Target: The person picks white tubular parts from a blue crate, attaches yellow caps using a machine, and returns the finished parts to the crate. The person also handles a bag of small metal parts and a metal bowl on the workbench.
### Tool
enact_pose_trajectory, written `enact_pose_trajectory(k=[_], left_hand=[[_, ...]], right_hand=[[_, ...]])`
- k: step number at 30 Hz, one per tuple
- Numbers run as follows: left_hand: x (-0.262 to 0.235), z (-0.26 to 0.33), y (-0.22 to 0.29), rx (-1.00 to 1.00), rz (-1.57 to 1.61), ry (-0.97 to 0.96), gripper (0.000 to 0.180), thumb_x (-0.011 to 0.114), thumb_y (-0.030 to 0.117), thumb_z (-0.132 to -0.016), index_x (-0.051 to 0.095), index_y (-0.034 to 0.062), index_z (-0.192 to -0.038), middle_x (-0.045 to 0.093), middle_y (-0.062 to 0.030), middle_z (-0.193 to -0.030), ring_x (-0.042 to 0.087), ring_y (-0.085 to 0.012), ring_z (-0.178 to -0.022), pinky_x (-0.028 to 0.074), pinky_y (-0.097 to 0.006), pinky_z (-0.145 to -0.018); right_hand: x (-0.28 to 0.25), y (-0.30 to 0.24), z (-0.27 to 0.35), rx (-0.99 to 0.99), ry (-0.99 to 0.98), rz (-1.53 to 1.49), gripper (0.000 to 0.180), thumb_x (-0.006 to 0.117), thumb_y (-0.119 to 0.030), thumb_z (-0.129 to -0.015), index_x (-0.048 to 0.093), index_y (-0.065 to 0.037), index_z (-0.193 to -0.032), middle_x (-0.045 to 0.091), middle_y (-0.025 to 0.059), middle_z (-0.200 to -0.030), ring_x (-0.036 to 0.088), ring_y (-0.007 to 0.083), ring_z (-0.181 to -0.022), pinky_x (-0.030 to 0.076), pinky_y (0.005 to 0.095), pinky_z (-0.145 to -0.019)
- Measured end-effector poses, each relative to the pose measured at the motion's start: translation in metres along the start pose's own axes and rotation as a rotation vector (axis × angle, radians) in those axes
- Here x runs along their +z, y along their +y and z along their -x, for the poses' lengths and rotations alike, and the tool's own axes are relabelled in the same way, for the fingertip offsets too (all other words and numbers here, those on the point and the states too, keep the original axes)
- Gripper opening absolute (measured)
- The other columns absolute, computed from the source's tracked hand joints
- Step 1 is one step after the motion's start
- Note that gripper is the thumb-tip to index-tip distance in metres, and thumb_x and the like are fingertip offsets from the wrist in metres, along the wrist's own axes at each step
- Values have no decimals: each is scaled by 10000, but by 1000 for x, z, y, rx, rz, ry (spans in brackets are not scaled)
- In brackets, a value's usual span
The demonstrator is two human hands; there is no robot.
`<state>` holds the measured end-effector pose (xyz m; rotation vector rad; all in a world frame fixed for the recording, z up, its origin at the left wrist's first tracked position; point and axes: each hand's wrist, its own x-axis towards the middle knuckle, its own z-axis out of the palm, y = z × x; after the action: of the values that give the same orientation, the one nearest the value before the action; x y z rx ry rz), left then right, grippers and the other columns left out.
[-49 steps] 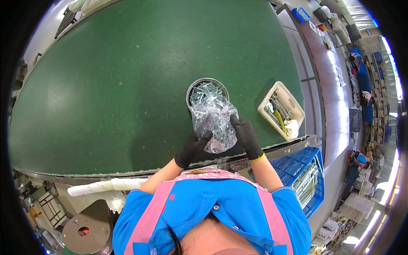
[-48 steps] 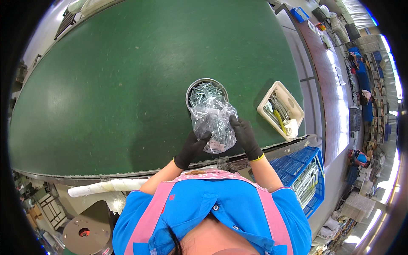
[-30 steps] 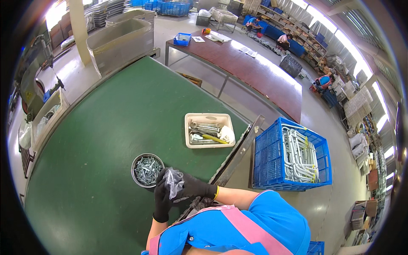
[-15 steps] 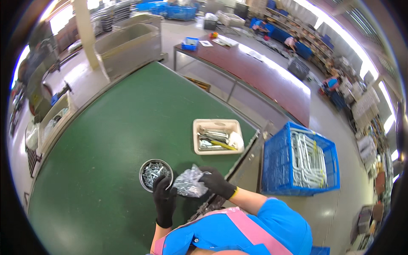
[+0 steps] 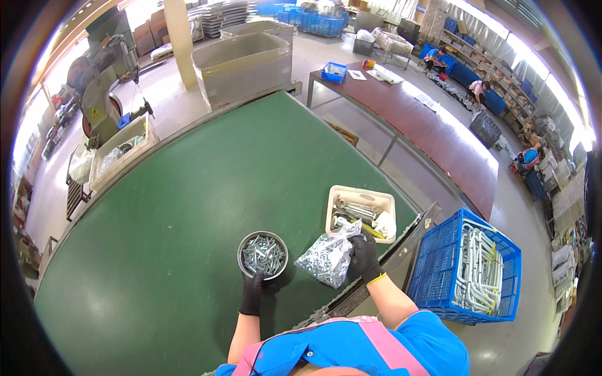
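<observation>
A round metal bowl (image 5: 263, 255) full of silver screws sits on the green table (image 5: 188, 188) near its front edge. My left hand (image 5: 253, 293), in a black glove, rests on the bowl's near rim. My right hand (image 5: 365, 255), also gloved, grips the top of a clear plastic bag of screws (image 5: 327, 255). The bag hangs just right of the bowl, apart from it, above the table.
A cream tray (image 5: 362, 213) with long bolts and tools lies right of the bag. A blue crate (image 5: 471, 268) of bent metal rods stands beyond the table's right edge. A brown long table (image 5: 426, 131) and several other people are farther back.
The bag has come off the bowl and moved right in my right hand. My left hand let go of the bag and went to the bowl's rim. My head turned right.
</observation>
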<state>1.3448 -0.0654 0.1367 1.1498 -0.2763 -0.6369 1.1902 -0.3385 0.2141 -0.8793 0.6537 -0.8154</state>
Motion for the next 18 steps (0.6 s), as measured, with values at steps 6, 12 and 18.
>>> enact_pose_trajectory(k=[6, 12, 18], left_hand=[[-1, 5, 1, 97, -176, 58, 517, 451, 2, -819, 363, 32, -1327, 524, -141, -1212, 612, -217, -943, 558, -331, -710], [40, 59, 79, -155, 8, -56, 493, 456, 50, -834, 374, 37, -1321, 569, -126, -1147, 646, -219, -834, 570, -323, -631], [93, 131, 128, -186, -66, -111, 336, 447, 79, -879, 459, 11, -1208, 605, -128, -1038, 657, -225, -750, 559, -320, -590]], right_hand=[[-28, -38, 35, -32, 85, 436, 407, 594, -159, -912, 446, -18, -1263, 564, -8, -811, 532, 59, -621, 450, 201, -577], [-20, -51, 118, -28, -371, 586, 514, 581, -109, -899, 386, -19, -1366, 587, 55, -958, 551, 108, -875, 479, 253, -723], [35, -56, 152, 267, -702, 107, 604, 486, -294, -968, 199, -101, -1464, 468, 72, -1309, 530, 184, -1101, 515, 341, -841]])
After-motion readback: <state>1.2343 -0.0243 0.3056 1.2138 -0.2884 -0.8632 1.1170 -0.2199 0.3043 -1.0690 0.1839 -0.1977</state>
